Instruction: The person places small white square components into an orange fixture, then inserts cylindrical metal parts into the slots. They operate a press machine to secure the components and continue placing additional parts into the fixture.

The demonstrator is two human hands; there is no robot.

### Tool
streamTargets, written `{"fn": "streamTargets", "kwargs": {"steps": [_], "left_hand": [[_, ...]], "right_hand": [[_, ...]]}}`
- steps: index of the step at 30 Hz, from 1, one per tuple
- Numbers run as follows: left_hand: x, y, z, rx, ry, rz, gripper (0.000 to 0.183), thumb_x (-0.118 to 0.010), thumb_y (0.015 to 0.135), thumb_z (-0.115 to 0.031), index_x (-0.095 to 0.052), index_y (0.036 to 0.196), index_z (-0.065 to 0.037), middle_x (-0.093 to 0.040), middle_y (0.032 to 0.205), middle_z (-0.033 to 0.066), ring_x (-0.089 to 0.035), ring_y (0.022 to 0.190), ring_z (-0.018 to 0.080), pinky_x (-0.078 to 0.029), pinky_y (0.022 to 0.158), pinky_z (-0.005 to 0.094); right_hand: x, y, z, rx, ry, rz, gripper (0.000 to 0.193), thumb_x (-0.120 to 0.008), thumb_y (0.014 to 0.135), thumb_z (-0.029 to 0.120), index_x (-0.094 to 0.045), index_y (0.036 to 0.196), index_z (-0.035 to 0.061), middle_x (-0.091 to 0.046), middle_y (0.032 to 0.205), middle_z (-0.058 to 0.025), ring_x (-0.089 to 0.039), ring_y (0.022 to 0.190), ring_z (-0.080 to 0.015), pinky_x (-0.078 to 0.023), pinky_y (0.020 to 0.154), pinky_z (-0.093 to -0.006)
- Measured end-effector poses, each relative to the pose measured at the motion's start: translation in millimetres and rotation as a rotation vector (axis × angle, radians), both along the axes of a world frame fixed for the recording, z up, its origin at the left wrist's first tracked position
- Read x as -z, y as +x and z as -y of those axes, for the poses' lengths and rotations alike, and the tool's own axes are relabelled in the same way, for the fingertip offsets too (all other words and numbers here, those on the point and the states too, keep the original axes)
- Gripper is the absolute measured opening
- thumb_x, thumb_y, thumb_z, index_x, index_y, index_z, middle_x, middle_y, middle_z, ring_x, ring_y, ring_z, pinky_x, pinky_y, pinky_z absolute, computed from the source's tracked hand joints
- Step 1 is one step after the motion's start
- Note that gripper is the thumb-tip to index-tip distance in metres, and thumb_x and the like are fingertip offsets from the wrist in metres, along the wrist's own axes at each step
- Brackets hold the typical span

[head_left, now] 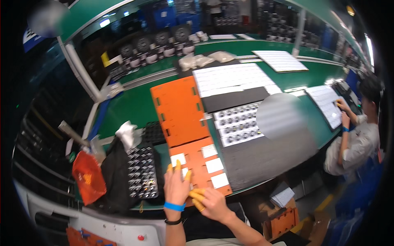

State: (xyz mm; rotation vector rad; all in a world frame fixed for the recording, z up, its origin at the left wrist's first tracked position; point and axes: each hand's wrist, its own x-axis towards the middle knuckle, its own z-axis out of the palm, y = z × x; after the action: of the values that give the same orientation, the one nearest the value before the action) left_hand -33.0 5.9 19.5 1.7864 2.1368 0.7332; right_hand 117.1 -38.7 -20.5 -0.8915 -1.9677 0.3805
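Observation:
On the near half of an orange board (197,158), white square cards lie in two columns; one white card (214,165) sits in the right column. My left hand (176,187), with yellow finger covers and a blue wristband, lies over the left column. Its fingers are stretched out and apart, the tips at a partly covered white card (178,158). Just right of it, at the board's near edge, my right hand (213,203) has its yellow-covered fingers bent together in a pinch. What they hold, if anything, is hidden.
Left of the board stands a black tray (142,172) of small shiny round parts, beside an orange bag (88,178). A white sheet with rows of round dark parts (238,124) lies to the right, near a black mat (266,160). A co-worker (355,139) works at far right.

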Motion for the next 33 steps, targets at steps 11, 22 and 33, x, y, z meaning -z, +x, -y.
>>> {"fn": "streamTargets", "kwargs": {"steps": [11,22,33], "left_hand": [[24,-8,-2,0.018,0.063,0.021,0.059,-0.070,0.090,-0.024,-0.053,0.140,0.002,-0.057,0.127,0.0257,-0.053,0.117,0.0403,-0.044,0.100,0.0441],[28,-11,-1,0.019,0.049,0.114,0.061,-0.071,0.090,-0.017,-0.049,0.143,0.002,-0.061,0.120,0.0190,-0.057,0.108,0.0333,-0.048,0.091,0.0387],[23,-16,3,0.058,0.143,0.063,0.045,-0.061,0.095,-0.021,-0.056,0.134,0.002,-0.064,0.114,0.0193,-0.059,0.106,0.0345,-0.049,0.090,0.0430]], "right_hand": [[8,-2,1,-0.031,-0.088,-0.079,0.031,-0.072,0.087,0.013,-0.068,0.114,0.0003,-0.066,0.108,-0.0109,-0.066,0.093,-0.0274,-0.055,0.078,-0.0353],[-16,3,4,0.011,0.044,-0.071,0.020,-0.069,0.081,0.013,-0.073,0.099,0.0043,-0.070,0.100,-0.0115,-0.068,0.091,-0.0300,-0.055,0.078,-0.0388],[-1,1,0,-0.056,-0.009,-0.058,0.026,-0.069,0.088,0.012,-0.068,0.112,0.0009,-0.067,0.108,-0.0126,-0.067,0.096,-0.0287,-0.055,0.079,-0.0372]]}}
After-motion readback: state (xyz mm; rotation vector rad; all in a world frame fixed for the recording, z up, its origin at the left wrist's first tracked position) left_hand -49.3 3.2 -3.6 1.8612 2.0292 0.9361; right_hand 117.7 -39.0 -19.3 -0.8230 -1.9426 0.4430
